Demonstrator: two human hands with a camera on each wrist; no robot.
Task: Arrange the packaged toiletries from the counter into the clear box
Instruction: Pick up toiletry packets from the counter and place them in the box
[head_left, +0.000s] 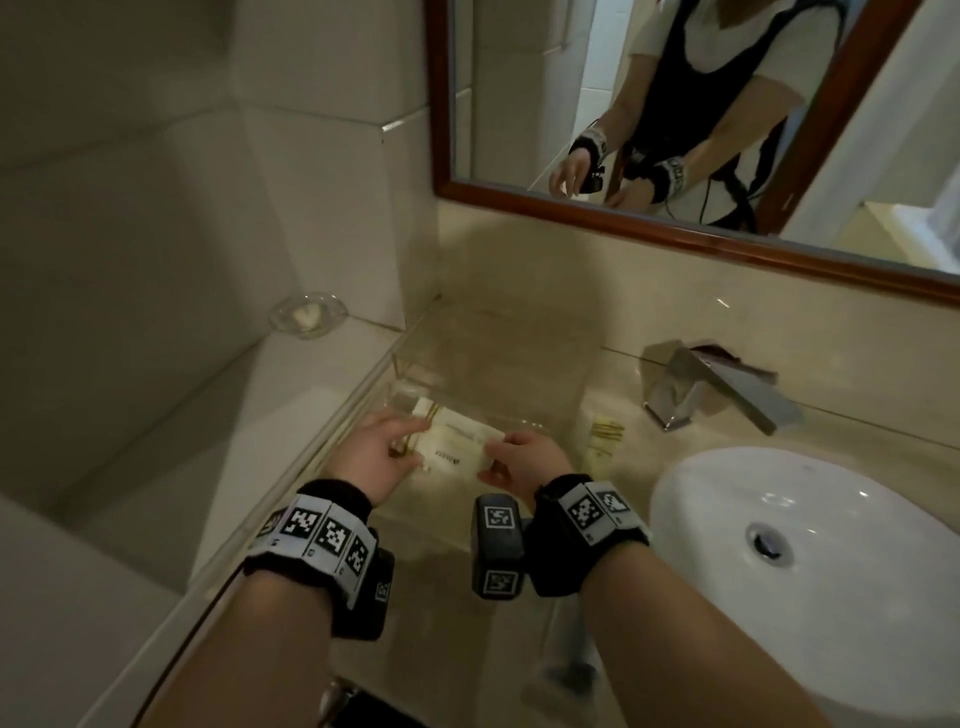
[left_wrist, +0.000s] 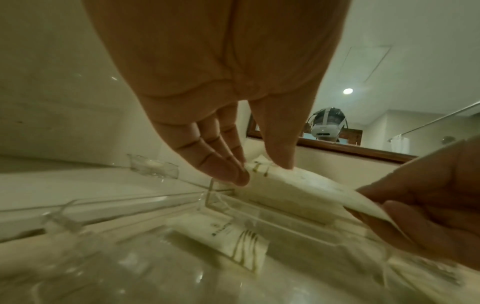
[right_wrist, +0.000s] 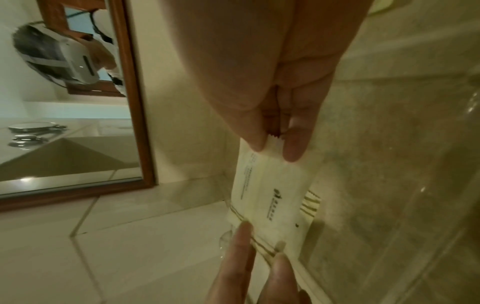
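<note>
Currently both hands pinch one packet (head_left: 457, 441): left hand (head_left: 376, 452) at its striped end, right hand (head_left: 524, 462) at the opposite end, over the clear box (head_left: 488, 364). Risk: thin fingertip grip slips, dropping it crooked onto another packet (left_wrist: 228, 244) below.

The clear acrylic box (head_left: 483, 374) stands on the marble counter (head_left: 701, 452) left of the chrome faucet (head_left: 717, 389) and the oval white sink (head_left: 810, 551). A cream sachet with gold stripes (head_left: 605, 439) lies on the counter between box and sink. The round glass soap dish (head_left: 307, 314) sits on a ledge behind and left of the box.
</note>
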